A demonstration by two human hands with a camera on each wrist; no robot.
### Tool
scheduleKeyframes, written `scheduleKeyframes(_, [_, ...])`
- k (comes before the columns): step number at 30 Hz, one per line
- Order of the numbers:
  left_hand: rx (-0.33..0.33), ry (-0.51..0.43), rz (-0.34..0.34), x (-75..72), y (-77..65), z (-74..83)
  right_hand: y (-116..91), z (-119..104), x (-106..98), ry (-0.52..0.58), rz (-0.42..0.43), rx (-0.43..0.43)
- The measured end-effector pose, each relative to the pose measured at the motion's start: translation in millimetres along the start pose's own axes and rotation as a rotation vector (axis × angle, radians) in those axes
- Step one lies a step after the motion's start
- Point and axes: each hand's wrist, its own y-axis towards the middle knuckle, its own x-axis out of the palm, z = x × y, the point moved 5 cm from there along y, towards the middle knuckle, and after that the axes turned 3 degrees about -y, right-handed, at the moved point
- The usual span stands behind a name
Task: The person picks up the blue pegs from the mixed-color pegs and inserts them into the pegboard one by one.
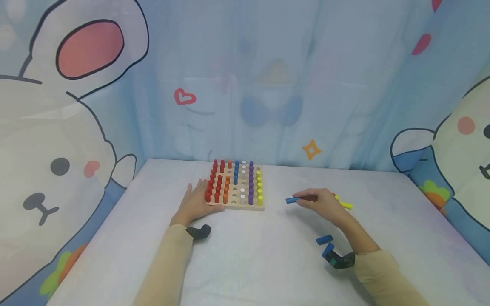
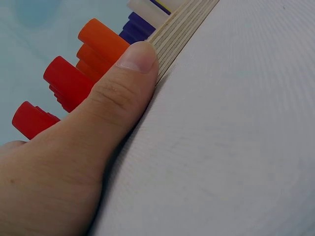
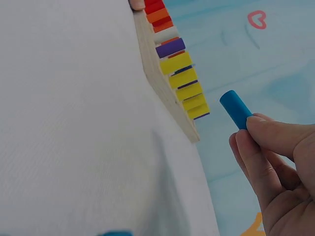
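A wooden pegboard (image 1: 245, 208) stands on the table with columns of red, orange, blue, white, purple and yellow pegs. Bare holes show in the blue column's front part, with a few more among the orange and white pegs. My left hand (image 1: 195, 204) rests at the board's near left corner, fingers spread along its side and thumb (image 2: 113, 93) lying against the front edge. To the right of the board, my right hand (image 1: 323, 205) pinches a blue peg (image 3: 235, 109) between thumb and fingertips, above the table and pointing toward the board.
Two loose blue pegs, one farther off (image 1: 324, 240) and one nearer (image 1: 328, 249), lie by the right wrist camera (image 1: 340, 260). Behind the right hand, a yellow peg (image 1: 346, 205) is partly hidden. A printed curtain (image 1: 275, 127) hangs along the table's back edge.
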Motion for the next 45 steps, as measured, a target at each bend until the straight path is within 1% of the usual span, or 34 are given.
scheduleKeyframes(5, [-0.002, 0.006, -0.001, 0.5, -0.3, -0.5, 10.8, -7.9, 3.3, 0.017, -0.003, 0.022])
scheduleKeyframes(15, [0.006, 0.001, 0.004, -0.6, -1.0, 0.4, 27.1, -25.5, 5.6, 0.092, 0.047, 0.051])
scheduleKeyframes(20, [0.009, 0.004, 0.009, -0.2, -0.6, 0.2, 33.0, -35.3, 9.2, 0.157, 0.057, 0.049])
scheduleKeyframes(26, [0.009, 0.008, 0.012, 0.1, -0.4, 0.4, 39.4, -46.4, 15.5, 0.183, 0.077, 0.074])
scheduleKeyframes(36, [0.004, 0.003, 0.005, -1.1, -2.3, 1.9, 52.2, -63.0, 22.1, 0.223, 0.115, 0.086])
scheduleKeyframes(41, [0.004, 0.014, 0.001, -0.4, -3.1, 1.3, 56.1, -72.0, 27.4, 0.265, 0.117, 0.104])
scheduleKeyframes(45, [0.002, 0.004, 0.005, 0.5, -3.2, 0.3, 58.8, -78.5, 31.7, 0.294, 0.110, 0.109])
